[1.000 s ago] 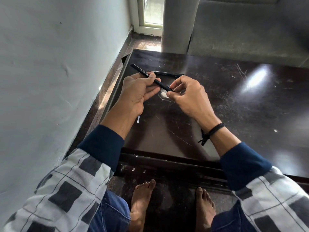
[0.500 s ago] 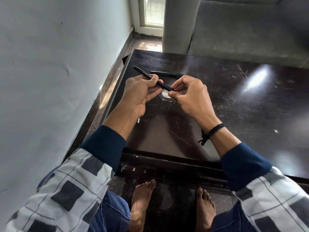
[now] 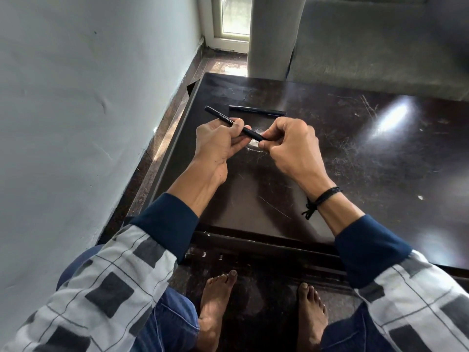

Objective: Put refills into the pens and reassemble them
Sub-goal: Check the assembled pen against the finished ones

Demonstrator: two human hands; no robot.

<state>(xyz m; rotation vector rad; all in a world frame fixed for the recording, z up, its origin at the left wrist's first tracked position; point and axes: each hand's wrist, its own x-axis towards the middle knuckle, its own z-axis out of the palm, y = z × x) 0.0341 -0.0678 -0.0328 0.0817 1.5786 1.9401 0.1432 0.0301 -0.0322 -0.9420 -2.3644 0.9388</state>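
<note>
Gripping the pen at mid-barrel, the left hand has its fingers curled round it. The right hand pinches the pen's near end between thumb and fingertips. The pen is held in the air, tilted, just above the table, near the table's left side. No refill is in view, so I cannot tell whether one is inside.

Risks, as judged:
- The end piece likely threads or pushes on. If the two hands are out of line it may go on crooked and jam.
- The pinch covers only a small part. A slip would drop it on the table, and from there it could roll off the left edge into the gap by the wall.
- A refill not fully seated would stop the end from closing.

Surroundings: a second pen lies flat on the table just beyond the hands, apart from them. A sofa stands behind the table. A cord band is on the right wrist. Nothing blocks the hands.
</note>
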